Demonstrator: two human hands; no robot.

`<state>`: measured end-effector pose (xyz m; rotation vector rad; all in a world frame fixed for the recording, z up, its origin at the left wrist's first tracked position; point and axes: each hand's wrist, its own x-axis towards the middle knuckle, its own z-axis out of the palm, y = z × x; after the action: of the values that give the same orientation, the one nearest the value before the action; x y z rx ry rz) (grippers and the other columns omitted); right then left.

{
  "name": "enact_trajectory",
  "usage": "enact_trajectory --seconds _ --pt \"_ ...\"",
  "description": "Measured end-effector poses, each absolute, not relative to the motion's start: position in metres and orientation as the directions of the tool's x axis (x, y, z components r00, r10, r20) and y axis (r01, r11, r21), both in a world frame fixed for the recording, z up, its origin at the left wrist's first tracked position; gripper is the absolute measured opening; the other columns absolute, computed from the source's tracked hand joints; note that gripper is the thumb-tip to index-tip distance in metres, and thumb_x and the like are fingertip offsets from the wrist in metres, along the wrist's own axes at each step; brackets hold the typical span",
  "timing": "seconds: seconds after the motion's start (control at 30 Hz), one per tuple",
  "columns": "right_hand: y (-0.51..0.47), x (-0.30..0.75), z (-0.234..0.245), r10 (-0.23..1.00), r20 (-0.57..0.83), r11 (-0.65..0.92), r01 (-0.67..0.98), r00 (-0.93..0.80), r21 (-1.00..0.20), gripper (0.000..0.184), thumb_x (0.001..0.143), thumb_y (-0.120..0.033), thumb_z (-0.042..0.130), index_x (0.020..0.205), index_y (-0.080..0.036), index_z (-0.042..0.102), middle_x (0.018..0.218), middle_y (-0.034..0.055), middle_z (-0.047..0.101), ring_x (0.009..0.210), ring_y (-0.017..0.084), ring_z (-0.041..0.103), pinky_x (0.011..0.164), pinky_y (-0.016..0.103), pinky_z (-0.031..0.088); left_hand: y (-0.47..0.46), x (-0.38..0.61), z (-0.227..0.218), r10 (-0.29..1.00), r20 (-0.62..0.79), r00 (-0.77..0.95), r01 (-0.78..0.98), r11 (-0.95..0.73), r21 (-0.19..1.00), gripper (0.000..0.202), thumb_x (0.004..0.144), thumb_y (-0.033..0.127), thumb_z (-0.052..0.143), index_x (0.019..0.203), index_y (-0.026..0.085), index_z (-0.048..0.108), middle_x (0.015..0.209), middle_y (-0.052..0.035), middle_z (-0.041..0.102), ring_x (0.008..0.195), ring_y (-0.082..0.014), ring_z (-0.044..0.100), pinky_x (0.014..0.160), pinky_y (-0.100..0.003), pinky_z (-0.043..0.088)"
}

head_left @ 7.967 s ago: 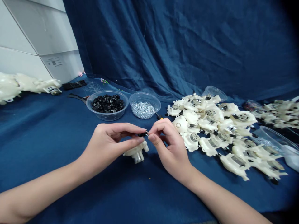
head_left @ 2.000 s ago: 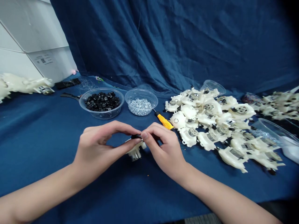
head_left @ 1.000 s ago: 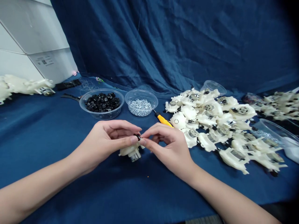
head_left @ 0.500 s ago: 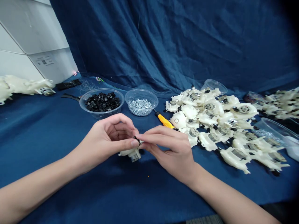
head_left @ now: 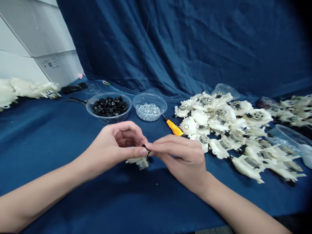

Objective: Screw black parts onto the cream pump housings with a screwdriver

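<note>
My left hand (head_left: pixel 114 148) and my right hand (head_left: pixel 181 156) meet at the fingertips over the blue cloth. Between them they pinch a small black part (head_left: pixel 146 149). Just below the fingertips a cream plastic housing (head_left: pixel 138 161) with a metal end sits under my left hand, mostly hidden by it. Both hands are closed in a pinch. A yellow-handled screwdriver (head_left: pixel 173 127) lies just beyond my right hand.
A clear bowl of black parts (head_left: pixel 109 106) and a smaller clear bowl of silver screws (head_left: pixel 150 110) stand behind the hands. A heap of cream housings (head_left: pixel 226 125) spreads to the right, with clear cups (head_left: pixel 290 139) by it. More cream pieces (head_left: pixel 24 89) lie far left.
My right hand's fingers have flattened and stretched toward the left hand. The pinch point has dropped slightly, closer to the cream housing. The view has shifted a little.
</note>
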<state>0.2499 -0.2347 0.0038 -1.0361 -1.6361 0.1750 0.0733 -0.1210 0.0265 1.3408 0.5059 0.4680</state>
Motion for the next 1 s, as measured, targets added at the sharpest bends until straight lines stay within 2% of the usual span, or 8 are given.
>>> enact_trajectory --seconds 0.17,0.3,0.4,0.53,0.7,0.87,1.0 --pt "-0.236 0.249 0.004 0.694 0.719 0.588 0.556 0.025 -0.587 0.027 0.093 -0.001 0.066 0.104 -0.020 0.081 0.092 0.0064 0.080 0.077 0.015 0.076 0.070 0.028 0.066 -0.118 0.073 0.022 0.566 -0.078 0.820 -0.046 0.201 0.978 0.030 0.071 0.011 0.089 0.084 0.016 0.062 0.083 0.0002 0.080 0.074 -0.0121 0.078 0.066 -0.016 0.064" --pt "-0.236 0.248 0.004 0.690 0.724 0.589 0.566 0.021 -0.577 0.025 0.093 -0.001 0.065 0.104 -0.017 0.081 0.092 0.0083 0.080 0.079 0.016 0.076 0.071 0.028 0.066 -0.119 0.073 0.023 0.567 -0.086 0.819 -0.044 0.211 0.976 0.032 0.069 0.008 0.089 0.084 0.016 0.063 0.083 0.0011 0.080 0.073 -0.0115 0.077 0.065 -0.015 0.063" --pt "-0.237 0.248 0.004 0.697 0.717 0.578 0.578 0.018 -0.576 0.027 0.094 -0.002 0.063 0.106 -0.019 0.081 0.093 0.0072 0.080 0.080 0.016 0.076 0.073 0.029 0.066 -0.119 0.072 0.024 0.577 -0.071 0.814 -0.037 0.173 0.984 0.030 0.070 0.011 0.089 0.083 0.016 0.063 0.084 0.0005 0.080 0.072 -0.0119 0.077 0.064 -0.015 0.063" --pt "-0.235 0.250 0.006 0.673 0.739 0.596 0.585 0.008 -0.549 0.030 0.094 -0.004 0.065 0.114 -0.022 0.079 0.096 0.0063 0.080 0.082 0.016 0.076 0.074 0.029 0.066 -0.122 0.070 0.028 0.628 0.090 0.773 -0.080 -0.045 0.996 0.025 0.072 0.014 0.089 0.087 0.019 0.070 0.085 0.0007 0.079 0.078 -0.0126 0.077 0.070 -0.017 0.064" --pt "-0.236 0.250 0.007 0.578 0.814 0.681 0.586 -0.060 -0.440 0.032 0.089 -0.002 0.072 0.116 -0.019 0.077 0.101 0.0073 0.080 0.088 0.016 0.077 0.080 0.027 0.066 -0.130 0.063 0.032 0.653 0.322 0.686 -0.117 -0.338 0.934 0.016 0.076 0.020 0.087 0.086 0.025 0.077 0.086 0.0012 0.080 0.081 -0.0150 0.076 0.076 -0.021 0.065" --pt "-0.238 0.247 0.007 0.548 0.834 0.695 0.587 -0.057 -0.416 0.037 0.088 -0.005 0.073 0.120 -0.022 0.075 0.100 0.0069 0.081 0.088 0.018 0.078 0.079 0.028 0.067 -0.132 0.059 0.032 0.573 0.468 0.673 -0.152 -0.512 0.845 0.020 0.076 0.018 0.087 0.091 0.028 0.080 0.091 0.0013 0.082 0.086 -0.0158 0.077 0.077 -0.023 0.065" --pt "-0.239 0.244 0.007 0.546 0.836 0.685 0.602 -0.051 -0.411 0.035 0.087 -0.004 0.072 0.117 -0.022 0.075 0.095 0.0064 0.081 0.084 0.018 0.079 0.077 0.027 0.067 -0.133 0.059 0.034 0.481 0.569 0.667 -0.171 -0.644 0.745 0.027 0.075 0.014 0.087 0.094 0.031 0.082 0.094 0.0023 0.083 0.084 -0.0149 0.078 0.077 -0.023 0.066"
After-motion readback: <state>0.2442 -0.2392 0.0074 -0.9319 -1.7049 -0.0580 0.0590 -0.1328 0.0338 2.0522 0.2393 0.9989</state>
